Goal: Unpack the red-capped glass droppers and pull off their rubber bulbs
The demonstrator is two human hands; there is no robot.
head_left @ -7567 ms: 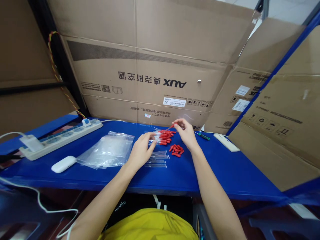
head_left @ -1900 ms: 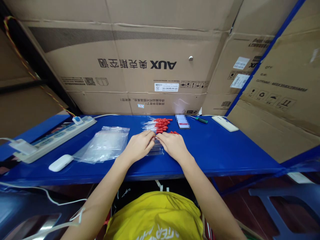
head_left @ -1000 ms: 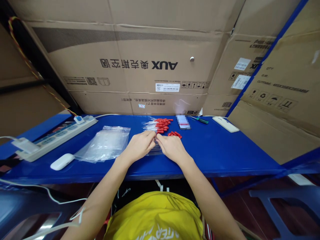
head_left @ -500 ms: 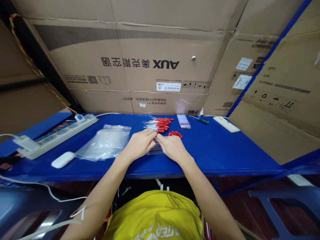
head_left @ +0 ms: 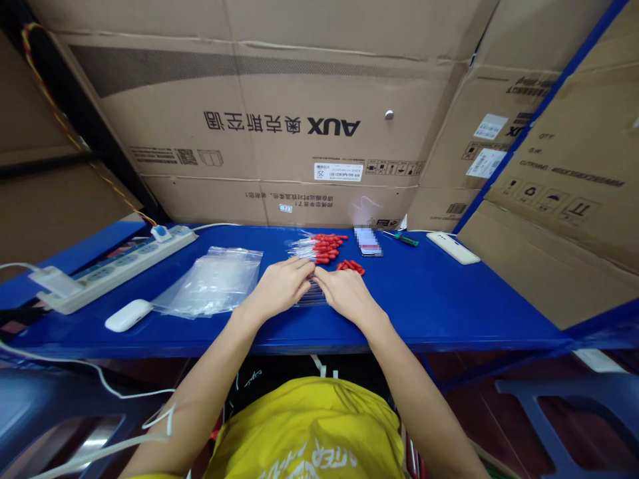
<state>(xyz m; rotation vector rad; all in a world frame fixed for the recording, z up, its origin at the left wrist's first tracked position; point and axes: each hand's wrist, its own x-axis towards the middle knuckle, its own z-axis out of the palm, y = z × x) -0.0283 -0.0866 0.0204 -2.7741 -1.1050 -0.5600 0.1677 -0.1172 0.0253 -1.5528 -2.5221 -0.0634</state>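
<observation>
My left hand [head_left: 283, 283] and my right hand [head_left: 347, 289] meet at the fingertips over the table. The fingers of both are pinched together, and what they grip is hidden between them. Under and between my hands lie thin clear tubes [head_left: 312, 296] in a row. Just beyond my fingertips is a pile of droppers [head_left: 324, 248], clear stems pointing left and red bulbs to the right. Beside my right hand sits a small heap of loose red bulbs [head_left: 351, 267].
Clear zip bags [head_left: 214, 283] lie to the left, by a white earbud case [head_left: 128, 315] and a power strip [head_left: 124, 266]. At the back are a phone [head_left: 368, 242], a green-handled screwdriver [head_left: 404, 239] and a white phone-like object [head_left: 452, 247]. Cardboard [head_left: 279, 80] walls the blue table [head_left: 449, 306].
The view has shifted very slightly. Both hands keep their pinched pose at the same place, and the piles look the same.
</observation>
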